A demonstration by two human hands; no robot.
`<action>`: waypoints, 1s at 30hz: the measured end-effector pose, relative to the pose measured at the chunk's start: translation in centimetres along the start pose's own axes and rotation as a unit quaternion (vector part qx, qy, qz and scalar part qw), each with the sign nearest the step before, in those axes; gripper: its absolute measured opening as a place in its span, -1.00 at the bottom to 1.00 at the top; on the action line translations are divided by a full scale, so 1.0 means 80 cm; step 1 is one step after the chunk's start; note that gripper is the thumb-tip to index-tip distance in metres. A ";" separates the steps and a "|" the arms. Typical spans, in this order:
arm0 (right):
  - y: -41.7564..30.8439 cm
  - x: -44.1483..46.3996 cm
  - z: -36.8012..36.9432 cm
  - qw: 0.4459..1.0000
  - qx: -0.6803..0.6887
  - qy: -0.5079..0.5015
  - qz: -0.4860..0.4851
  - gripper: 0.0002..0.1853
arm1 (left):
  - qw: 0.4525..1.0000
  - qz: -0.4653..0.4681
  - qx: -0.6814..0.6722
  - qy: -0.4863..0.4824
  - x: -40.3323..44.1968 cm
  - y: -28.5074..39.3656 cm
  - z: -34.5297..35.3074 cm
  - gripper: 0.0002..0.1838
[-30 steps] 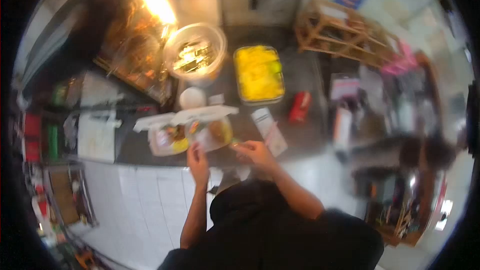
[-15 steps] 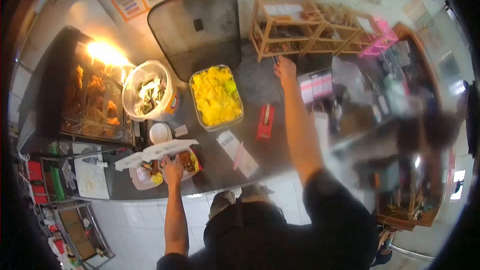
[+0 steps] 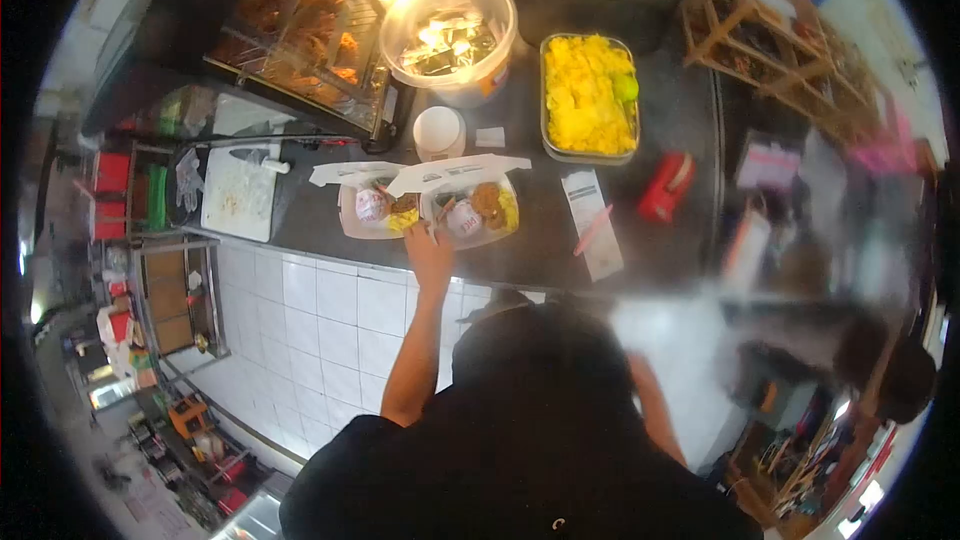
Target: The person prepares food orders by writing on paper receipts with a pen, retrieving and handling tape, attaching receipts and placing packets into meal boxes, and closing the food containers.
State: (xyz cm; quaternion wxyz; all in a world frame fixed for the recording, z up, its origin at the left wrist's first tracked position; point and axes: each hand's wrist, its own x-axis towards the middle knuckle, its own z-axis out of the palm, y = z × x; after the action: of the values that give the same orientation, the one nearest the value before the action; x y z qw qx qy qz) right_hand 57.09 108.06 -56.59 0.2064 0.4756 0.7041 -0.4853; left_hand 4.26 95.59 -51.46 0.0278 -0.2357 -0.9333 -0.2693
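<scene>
Two white takeaway boxes stand side by side at the counter's front edge, lids raised at the back. The left takeaway box (image 3: 365, 228) holds a round wrapped item (image 3: 371, 206), yellow food and a brown piece. Inside the right takeaway box (image 3: 494, 236) are another wrapped bundle (image 3: 464, 220), fried brown pieces (image 3: 487, 201) and yellow food. My left hand (image 3: 428, 245) has its fingers closed at the front rim where the boxes meet. Of my right arm only the forearm (image 3: 655, 405) shows, beside my body; the hand is hidden behind my head.
Behind the boxes are a white tub (image 3: 439, 130), a clear bucket of packets (image 3: 450, 45) and a lit fried-food cabinet (image 3: 300, 50). A tray of yellow food (image 3: 590, 152), a tape dispenser (image 3: 667, 187) and paper with a pink pen (image 3: 594, 230) lie rightward. A knife rests on a cutting board (image 3: 238, 200).
My right hand has come back from the wooden rack to my body, out of sight. The view has shifted left and down. Both boxes now show clearly, with my left hand at their front.
</scene>
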 end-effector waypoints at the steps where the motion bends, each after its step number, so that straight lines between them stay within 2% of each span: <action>1: -0.065 -0.004 -0.032 0.999 0.013 0.001 0.032 -0.69 | 1.000 0.016 0.003 0.004 -0.007 -0.002 -0.001 -0.71; 2: -0.064 0.007 -0.043 0.979 -0.113 0.054 -0.164 -0.70 | 1.000 0.027 -0.004 -0.003 -0.011 -0.003 -0.003 -0.71; 4: -0.104 0.045 -0.067 0.973 -0.130 0.152 -0.118 -0.70 | 0.996 -0.010 -0.088 0.001 -0.021 -0.002 -0.008 -0.75; 6: -0.157 0.085 -0.084 0.962 -0.015 0.268 -0.052 -0.79 | 0.996 0.014 -0.086 -0.024 -0.026 0.002 -0.016 -0.75; 7: -0.190 0.099 -0.086 0.930 0.026 0.349 -0.113 -0.79 | 0.995 0.038 -0.077 -0.044 -0.027 0.011 -0.022 -0.75; 8: -0.238 0.105 -0.099 0.938 0.010 0.344 -0.048 -0.80 | 0.993 0.107 -0.042 -0.025 -0.029 0.030 -0.042 -0.80; 9: -0.253 0.127 -0.098 0.936 0.001 0.349 -0.045 -0.80 | 0.992 0.108 -0.056 -0.041 -0.041 0.033 -0.052 -0.80; 10: -0.246 0.157 -0.090 0.927 0.002 0.368 -0.075 -0.80 | 0.976 0.104 -0.119 -0.149 -0.058 0.027 -0.062 -0.82; 11: -0.253 0.175 -0.086 0.923 -0.030 0.381 -0.034 -0.79 | 0.946 0.098 -0.179 -0.252 -0.081 0.014 -0.070 -0.84; 13: -0.298 0.150 -0.105 0.936 -0.022 0.350 0.013 -0.77 | 0.911 0.064 -0.142 -0.383 -0.146 -0.043 -0.079 -0.75; 15: -0.317 0.138 -0.111 0.928 0.016 0.368 0.048 -0.78 | 0.793 -0.086 -0.050 -0.600 -0.246 -0.172 -0.060 -0.63; 16: -0.295 0.153 -0.098 0.918 -0.006 0.396 0.028 -0.77 | 0.791 -0.095 -0.049 -0.603 -0.245 -0.184 -0.068 -0.63; 18: -0.286 0.165 -0.086 0.921 -0.009 0.389 0.010 -0.76 | 0.777 0.140 -0.084 -0.608 -0.237 -0.188 -0.099 -0.55; 19: -0.284 0.167 -0.083 0.923 -0.015 0.385 -0.008 -0.75 | 0.730 -0.156 -0.123 -0.654 -0.183 -0.109 -0.131 -0.57; 20: -0.296 0.167 -0.087 0.929 -0.011 0.370 0.002 -0.71 | 0.724 -0.101 -0.094 -0.676 -0.143 -0.071 -0.136 -0.61; 21: -0.311 0.168 -0.092 0.933 -0.012 0.361 0.000 -0.71 | 0.787 -0.094 -0.182 -0.582 -0.135 -0.050 -0.124 -0.68; 22: -0.325 0.171 -0.096 0.938 -0.022 0.345 0.023 -0.70 | 0.786 -0.165 -0.254 -0.539 -0.126 -0.029 -0.103 -0.69; 23: -0.331 0.178 -0.099 0.943 -0.030 0.329 0.045 -0.69 | 0.843 -0.097 -0.180 -0.498 -0.101 0.038 -0.095 -0.71; 24: -0.332 0.190 -0.101 0.945 -0.036 0.320 0.053 -0.67 | 0.886 0.001 -0.169 -0.431 -0.095 0.090 -0.077 -0.78; 25: -0.328 0.199 -0.101 0.948 -0.033 0.311 0.052 -0.67 | 0.897 0.072 -0.198 -0.388 -0.098 0.118 -0.041 -0.83; 27: -0.316 0.208 -0.104 0.953 -0.026 0.302 0.004 -0.67 | 0.917 0.154 -0.210 -0.301 -0.096 0.181 0.020 -0.67; 30: -0.323 0.201 -0.123 0.959 -0.034 0.278 0.032 -0.68 | 0.930 0.155 -0.121 -0.310 -0.093 0.212 0.095 -0.51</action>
State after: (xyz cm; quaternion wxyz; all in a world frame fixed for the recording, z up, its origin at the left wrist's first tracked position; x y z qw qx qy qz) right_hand 28.84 122.29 -51.69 0.0340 0.6071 0.7341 -0.3024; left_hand 19.14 108.95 -50.96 -0.2502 -0.4512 -0.8075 -0.2860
